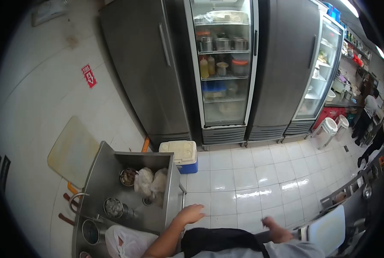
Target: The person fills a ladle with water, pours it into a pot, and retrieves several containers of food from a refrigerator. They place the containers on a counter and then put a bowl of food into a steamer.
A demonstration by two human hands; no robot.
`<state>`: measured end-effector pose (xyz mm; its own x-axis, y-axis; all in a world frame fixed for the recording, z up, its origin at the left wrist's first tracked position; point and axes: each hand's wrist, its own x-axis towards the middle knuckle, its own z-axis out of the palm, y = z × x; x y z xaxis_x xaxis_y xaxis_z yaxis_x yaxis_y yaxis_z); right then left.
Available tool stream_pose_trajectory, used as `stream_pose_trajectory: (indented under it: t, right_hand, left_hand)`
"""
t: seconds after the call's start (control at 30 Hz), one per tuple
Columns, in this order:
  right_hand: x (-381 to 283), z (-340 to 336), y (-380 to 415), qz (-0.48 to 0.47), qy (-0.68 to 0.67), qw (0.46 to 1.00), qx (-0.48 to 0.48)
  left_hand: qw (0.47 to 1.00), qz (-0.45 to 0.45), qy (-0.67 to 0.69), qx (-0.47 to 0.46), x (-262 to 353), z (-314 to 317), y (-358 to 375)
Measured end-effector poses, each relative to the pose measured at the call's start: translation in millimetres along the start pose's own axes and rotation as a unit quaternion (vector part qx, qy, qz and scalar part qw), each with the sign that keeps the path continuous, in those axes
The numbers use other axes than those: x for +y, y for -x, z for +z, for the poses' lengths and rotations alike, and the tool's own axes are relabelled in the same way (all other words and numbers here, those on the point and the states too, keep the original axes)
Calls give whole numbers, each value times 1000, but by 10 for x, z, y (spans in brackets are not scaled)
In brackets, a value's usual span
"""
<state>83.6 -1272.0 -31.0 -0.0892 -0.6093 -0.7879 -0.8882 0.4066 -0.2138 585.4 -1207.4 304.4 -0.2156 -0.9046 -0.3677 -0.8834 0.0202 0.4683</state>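
My left hand is beside the right rim of a steel sink, palm down with its fingers stretched out and nothing in it. In front of my body on the other side is my right hand, fingers loosely bent and apart, with no object visible in it. A light blue cutting board lies to its right. Inside the sink are filled clear plastic bags, a pot with brownish contents and a metal container of whitish pieces. By my left forearm sits a white plastic bag.
A blue and white cooler box stands on the tiled floor behind the sink. Tall steel refrigerators and a glass-door fridge line the far side. White stools and people are at far right.
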Motion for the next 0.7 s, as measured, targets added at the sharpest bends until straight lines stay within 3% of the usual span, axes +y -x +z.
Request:
stream_pose_trajectory:
  t: [0.03,0.1,0.13,0.2,0.27,0.33,0.37,0.47,0.5,0.53,0.57,0.6,0.63,0.67,0.7]
  right_hand:
    - [-357,-312,-452,-82,84,991,68]
    - [-1502,-1190,-634,-93,128,986,58]
    - [-2006,-1470,-713,-140,96,976,135]
    - [-2984,-2018,-656,-239,-35,954,180]
    - [-3759,-2282,-808,-255,-133,946,151]
    - [-4311,-2454,-618,-290,-115,940,140]
    - [-4489,-2520,-479,-305,-103,938,131]
    - [-4558,-2467,-721,-291,-55,952,73]
    - [-4447,-2390,-862,-256,-119,958,54]
    - [-4165,-2222,-1274,-268,-89,953,108]
    - [-3904,-2094,-1362,-230,-216,946,74]
    - [-3308,-1840,-2213,-375,178,904,103]
    - [-2815,-1709,-2224,-491,281,801,197]
    - [-2631,-1707,-2025,-445,269,842,146]
    - [-2660,-1775,-1876,-246,129,960,30]
  left_hand:
    - [998,-26,20,45,-215,-46,-43]
    - [984,-80,100,128,-632,-80,-174]
    - [967,-109,161,164,-838,-50,-241]
    - [936,-140,227,227,-1150,-261,-529]
    - [916,-152,237,285,-1417,-578,-791]
    - [938,-192,131,259,-1541,-1427,-1185]
    - [928,-177,134,300,-1513,-1899,-1401]
    - [881,-78,28,467,-1654,-3324,-2219]
    - [865,-66,-7,497,-1555,-3862,-2434]
    - [833,-41,-41,551,-1528,-4300,-2685]
    - [817,-35,-41,574,-1456,-4760,-2890]
    - [788,-4,-44,614,-1472,-5154,-3153]
    - [781,-29,-56,622,-1515,-5526,-3421]
    - [763,-33,-52,644,-1538,-5847,-3661]
    - [744,-38,-50,665,-1568,-6121,-3892]
